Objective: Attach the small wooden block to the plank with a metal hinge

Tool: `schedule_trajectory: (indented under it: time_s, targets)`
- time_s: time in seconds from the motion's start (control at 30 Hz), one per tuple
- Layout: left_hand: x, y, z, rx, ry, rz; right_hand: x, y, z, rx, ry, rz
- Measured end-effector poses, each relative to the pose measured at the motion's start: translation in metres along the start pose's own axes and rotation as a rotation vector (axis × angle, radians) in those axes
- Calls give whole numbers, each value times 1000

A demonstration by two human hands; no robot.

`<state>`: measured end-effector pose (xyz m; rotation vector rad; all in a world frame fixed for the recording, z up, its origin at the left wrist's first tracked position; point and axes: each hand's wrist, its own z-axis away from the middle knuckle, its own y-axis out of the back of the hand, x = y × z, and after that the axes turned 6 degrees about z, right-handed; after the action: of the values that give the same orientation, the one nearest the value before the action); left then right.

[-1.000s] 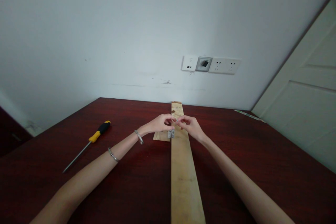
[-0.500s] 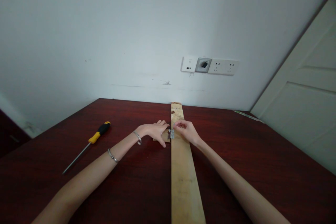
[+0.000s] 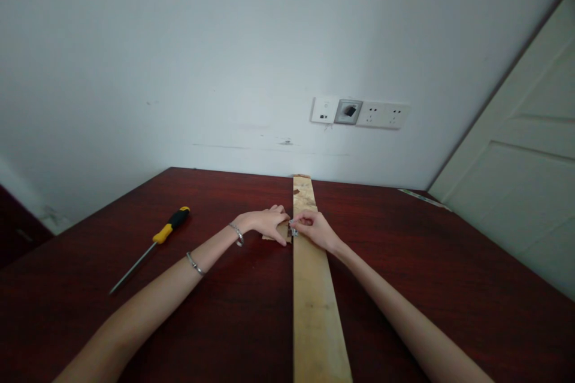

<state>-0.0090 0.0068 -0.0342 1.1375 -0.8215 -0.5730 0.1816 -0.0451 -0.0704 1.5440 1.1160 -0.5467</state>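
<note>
A long pale wooden plank runs down the middle of a dark red table. A small wooden block lies against its left edge, joined by a small metal hinge. My left hand rests flat on the block, fingers stretched out. My right hand sits on the plank beside the hinge, fingertips pinched at the hinge on something too small to make out.
A screwdriver with a yellow and black handle lies on the table at the left. Wall sockets sit on the white wall behind. A pale door stands at the right.
Both hands came down from a raised pinch above the hinge. My left hand flattened onto the block; my right hand lowered its fingertips to the hinge.
</note>
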Motion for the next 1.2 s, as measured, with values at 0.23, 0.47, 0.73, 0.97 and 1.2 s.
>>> schedule_trajectory:
  time_s: [0.23,0.47,0.73,0.97,1.2]
  targets:
    - [2,2,1,-20,34,-1,1,0,3,4,59,107]
    - [5,4,3,-21,33,11,0,-1,4,-11,29,77]
    - [7,7,5,-21,14,-10,-3,-1,6,-15,27,89]
    - [5,8,6,-10,-5,28,-4,0,6,-6,34,133]
    - [1,7,5,-1,-42,35,-4,1,7,-18,33,142]
